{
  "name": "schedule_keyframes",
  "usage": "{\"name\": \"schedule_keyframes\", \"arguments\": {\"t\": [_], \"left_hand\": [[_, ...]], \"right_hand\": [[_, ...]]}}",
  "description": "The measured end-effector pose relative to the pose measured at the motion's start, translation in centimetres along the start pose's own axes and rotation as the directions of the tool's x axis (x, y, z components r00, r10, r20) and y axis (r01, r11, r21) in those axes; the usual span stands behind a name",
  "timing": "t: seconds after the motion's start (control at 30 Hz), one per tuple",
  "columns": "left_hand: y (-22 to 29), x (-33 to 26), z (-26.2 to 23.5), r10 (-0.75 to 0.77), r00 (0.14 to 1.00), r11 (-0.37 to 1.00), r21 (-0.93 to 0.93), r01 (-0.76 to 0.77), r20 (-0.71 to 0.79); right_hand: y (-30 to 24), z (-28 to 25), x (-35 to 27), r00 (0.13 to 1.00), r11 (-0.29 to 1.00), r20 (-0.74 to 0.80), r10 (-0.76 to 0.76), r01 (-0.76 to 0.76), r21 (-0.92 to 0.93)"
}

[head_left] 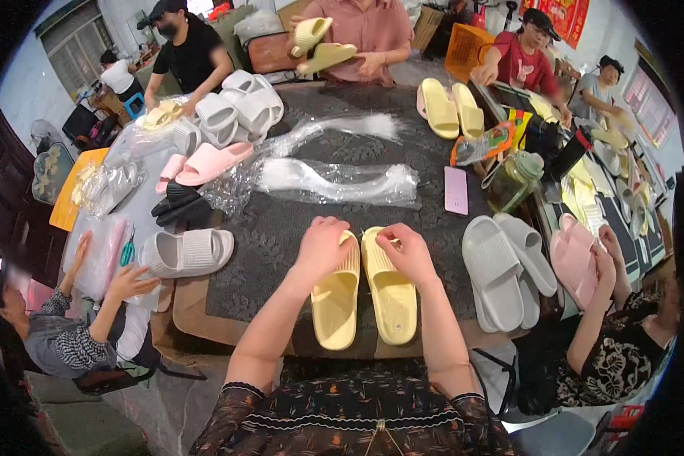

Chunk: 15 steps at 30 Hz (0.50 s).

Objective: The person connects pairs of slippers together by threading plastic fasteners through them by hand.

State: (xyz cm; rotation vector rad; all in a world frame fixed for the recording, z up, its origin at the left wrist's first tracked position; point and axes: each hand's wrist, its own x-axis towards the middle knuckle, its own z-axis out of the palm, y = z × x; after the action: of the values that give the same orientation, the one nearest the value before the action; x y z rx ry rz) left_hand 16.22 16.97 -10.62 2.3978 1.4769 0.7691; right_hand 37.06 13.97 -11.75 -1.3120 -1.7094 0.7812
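Observation:
A pair of pale yellow slippers lies side by side at the near table edge, heels toward me. My left hand [326, 245] is closed over the strap and toe of the left yellow slipper [335, 308]; its fingertips are partly hidden. Above the strap of the right yellow slipper [391, 308], my right hand [407, 252] has thumb and forefinger pinched together. Whatever may be between those fingertips is too small to make out.
Grey slippers [494, 273] lie to the right, below a pink phone [455, 191] and a green bottle [515, 182]. Clear plastic bags [338, 182] lie ahead. More grey slippers [186, 253], pink slippers [214, 163] and black slippers [182, 204] lie left. Co-workers surround the table.

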Motion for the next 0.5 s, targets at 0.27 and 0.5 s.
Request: {"name": "schedule_keyframes", "arguments": {"t": [0.27, 0.5], "left_hand": [[-1.6, 2.7, 7.6, -0.191, 0.978, 0.980, 0.067, 0.185, 0.084], [-2.3, 2.4, 6.5, -0.328, 0.945, 0.727, -0.640, 0.248, -0.006]], "right_hand": [[3.8, 3.4, 2.5, 0.968, 0.991, -0.230, 0.096, -0.114, -0.064], [2.5, 3.5, 2.3, 0.980, 0.968, -0.065, 0.189, -0.175, 0.178]]}}
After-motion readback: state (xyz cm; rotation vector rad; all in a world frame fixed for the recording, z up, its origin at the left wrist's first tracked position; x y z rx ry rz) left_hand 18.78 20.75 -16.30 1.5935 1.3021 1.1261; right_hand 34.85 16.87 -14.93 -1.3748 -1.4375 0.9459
